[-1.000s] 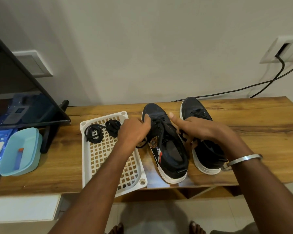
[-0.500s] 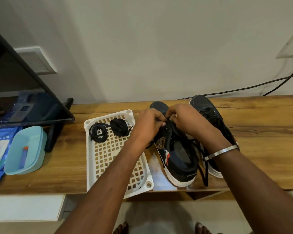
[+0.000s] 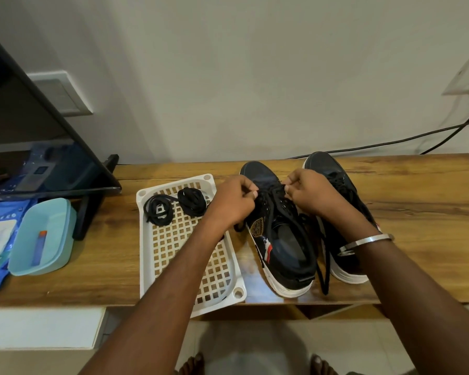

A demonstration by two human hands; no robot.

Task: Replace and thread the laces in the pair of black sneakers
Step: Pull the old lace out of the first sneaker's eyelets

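Sneakers sit side by side on the wooden shelf (image 3: 417, 201); left hand (image 3: 232, 201) and right hand (image 3: 313, 194) pinch the old lace (image 3: 324, 255) at the near sneaker (image 3: 279, 239) (removal barely begun). Two replacement laces (image 3: 173, 205) wait coiled in the white tray (image 3: 152, 266).

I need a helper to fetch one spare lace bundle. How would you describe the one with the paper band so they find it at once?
On the wooden table, left of the two black sneakers, lies a white lattice tray. Two coiled black lace bundles sit at its far end. Take the left bundle, nearest the tray's far left corner: it shows a white band, while the right bundle is plain black.
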